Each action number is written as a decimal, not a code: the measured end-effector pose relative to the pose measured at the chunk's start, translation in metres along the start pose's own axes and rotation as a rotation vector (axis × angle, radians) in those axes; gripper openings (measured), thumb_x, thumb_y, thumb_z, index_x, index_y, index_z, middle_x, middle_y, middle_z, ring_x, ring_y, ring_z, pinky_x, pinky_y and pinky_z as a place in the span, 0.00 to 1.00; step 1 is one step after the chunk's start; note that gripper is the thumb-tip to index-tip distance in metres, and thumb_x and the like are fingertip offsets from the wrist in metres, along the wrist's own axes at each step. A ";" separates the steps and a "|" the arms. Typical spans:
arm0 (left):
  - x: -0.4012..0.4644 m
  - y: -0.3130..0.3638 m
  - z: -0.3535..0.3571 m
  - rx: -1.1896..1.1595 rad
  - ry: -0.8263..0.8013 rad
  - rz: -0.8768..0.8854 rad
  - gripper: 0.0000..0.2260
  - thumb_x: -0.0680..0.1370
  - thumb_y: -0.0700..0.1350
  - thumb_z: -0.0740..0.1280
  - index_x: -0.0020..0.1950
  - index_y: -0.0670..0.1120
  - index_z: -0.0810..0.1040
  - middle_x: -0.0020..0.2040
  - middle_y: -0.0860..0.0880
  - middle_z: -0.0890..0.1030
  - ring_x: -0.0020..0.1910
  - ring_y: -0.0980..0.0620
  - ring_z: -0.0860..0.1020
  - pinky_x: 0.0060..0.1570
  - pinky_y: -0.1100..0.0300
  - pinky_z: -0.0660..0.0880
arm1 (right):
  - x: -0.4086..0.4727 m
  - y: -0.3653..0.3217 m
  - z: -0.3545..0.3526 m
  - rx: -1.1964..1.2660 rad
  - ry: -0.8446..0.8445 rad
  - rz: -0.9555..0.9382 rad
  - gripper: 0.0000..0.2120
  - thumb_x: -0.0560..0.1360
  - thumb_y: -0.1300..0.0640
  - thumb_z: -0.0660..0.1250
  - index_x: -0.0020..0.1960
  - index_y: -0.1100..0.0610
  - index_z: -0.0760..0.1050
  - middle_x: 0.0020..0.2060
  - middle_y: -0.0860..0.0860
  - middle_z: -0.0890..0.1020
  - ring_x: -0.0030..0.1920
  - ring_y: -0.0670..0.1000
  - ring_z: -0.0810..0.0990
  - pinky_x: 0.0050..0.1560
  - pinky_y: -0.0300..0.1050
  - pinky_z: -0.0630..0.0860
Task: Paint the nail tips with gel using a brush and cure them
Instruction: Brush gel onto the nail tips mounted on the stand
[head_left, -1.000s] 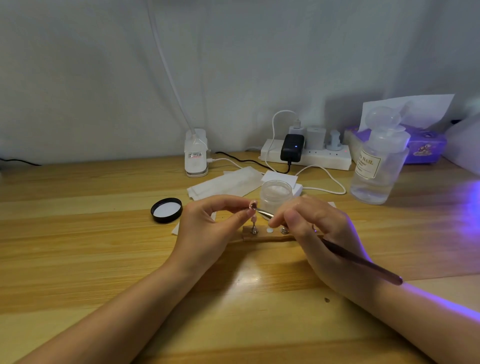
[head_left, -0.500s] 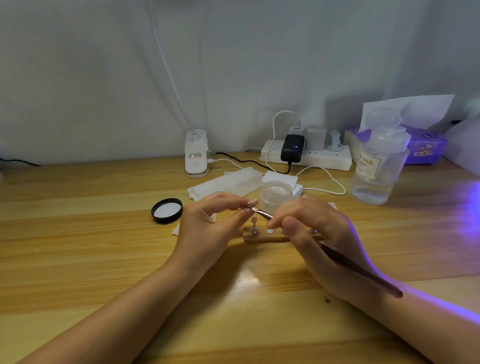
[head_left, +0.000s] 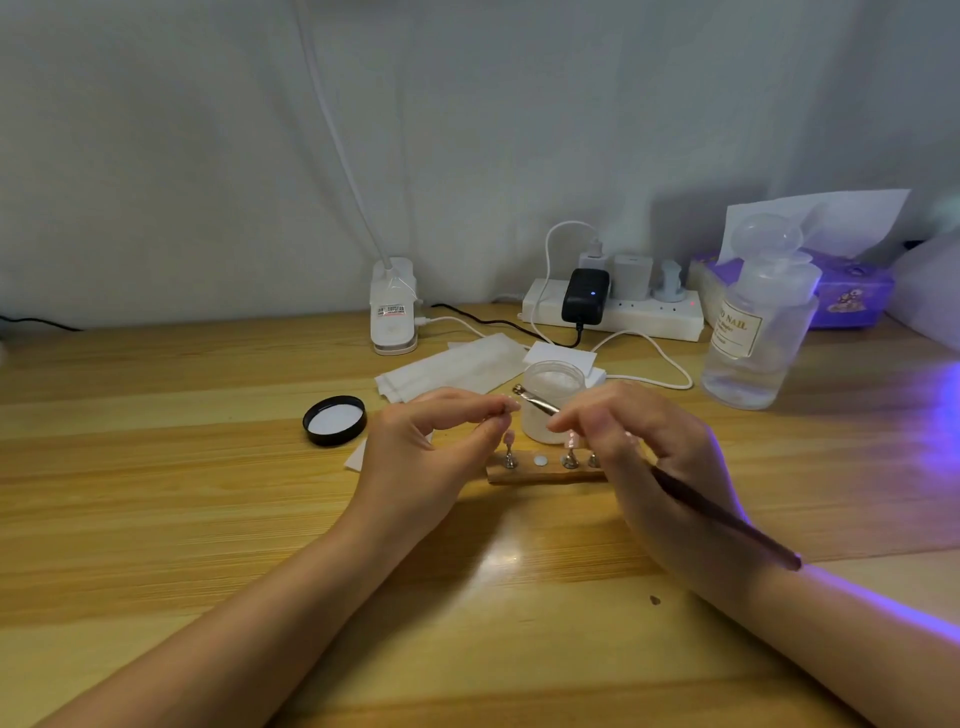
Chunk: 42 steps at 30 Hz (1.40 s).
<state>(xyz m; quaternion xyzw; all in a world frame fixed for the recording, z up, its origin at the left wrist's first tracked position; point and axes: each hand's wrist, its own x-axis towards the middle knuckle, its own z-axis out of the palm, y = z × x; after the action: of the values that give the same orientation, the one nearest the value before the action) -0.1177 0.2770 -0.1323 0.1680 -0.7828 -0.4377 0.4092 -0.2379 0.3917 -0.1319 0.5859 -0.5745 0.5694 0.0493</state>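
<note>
My left hand (head_left: 431, 457) pinches a small nail tip between thumb and forefinger just above the wooden holder (head_left: 545, 474); the fingers mostly hide the tip. My right hand (head_left: 660, 467) grips a dark-handled brush (head_left: 727, 519). The brush's metal end (head_left: 519, 389) points up and to the left, in front of the open frosted gel jar (head_left: 553, 382). On the holder stands a pink nail tip (head_left: 509, 439) on a metal peg, then a bare white disc (head_left: 541, 460) and more pegs partly behind my right hand.
A black jar lid (head_left: 335, 420) lies left of my hands. White wipes (head_left: 457, 366), a lamp clamp base (head_left: 393, 312), a power strip (head_left: 613, 312) with cables, a clear bottle (head_left: 758, 332) and a purple tissue box (head_left: 852, 296) stand behind. Purple light glows at the right edge.
The brush end has lifted off the nail tip in my left hand and now sits higher, in front of the jar. My right hand rose slightly; my left hand stayed in place.
</note>
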 end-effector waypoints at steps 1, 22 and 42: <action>0.000 0.000 0.000 -0.001 -0.002 0.012 0.10 0.71 0.36 0.70 0.44 0.52 0.82 0.40 0.55 0.83 0.42 0.61 0.80 0.43 0.73 0.72 | 0.000 0.000 0.001 -0.017 -0.018 -0.049 0.11 0.75 0.52 0.56 0.43 0.52 0.78 0.38 0.39 0.78 0.40 0.42 0.77 0.42 0.37 0.72; 0.000 -0.006 0.001 0.014 -0.019 0.057 0.12 0.71 0.37 0.70 0.46 0.54 0.82 0.41 0.59 0.83 0.46 0.59 0.80 0.47 0.70 0.74 | -0.003 0.001 -0.002 0.091 0.000 0.121 0.16 0.74 0.47 0.53 0.39 0.50 0.78 0.35 0.41 0.79 0.41 0.41 0.77 0.42 0.31 0.69; 0.000 -0.006 0.001 0.067 -0.003 0.098 0.14 0.70 0.38 0.70 0.44 0.58 0.80 0.41 0.62 0.83 0.46 0.60 0.80 0.49 0.67 0.74 | -0.006 0.002 -0.003 0.099 -0.032 0.096 0.18 0.73 0.48 0.54 0.34 0.54 0.78 0.31 0.46 0.80 0.38 0.44 0.78 0.43 0.42 0.70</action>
<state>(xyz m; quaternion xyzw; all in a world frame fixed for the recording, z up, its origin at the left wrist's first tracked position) -0.1191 0.2741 -0.1369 0.1424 -0.8049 -0.3908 0.4232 -0.2395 0.3971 -0.1362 0.5685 -0.5737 0.5893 -0.0163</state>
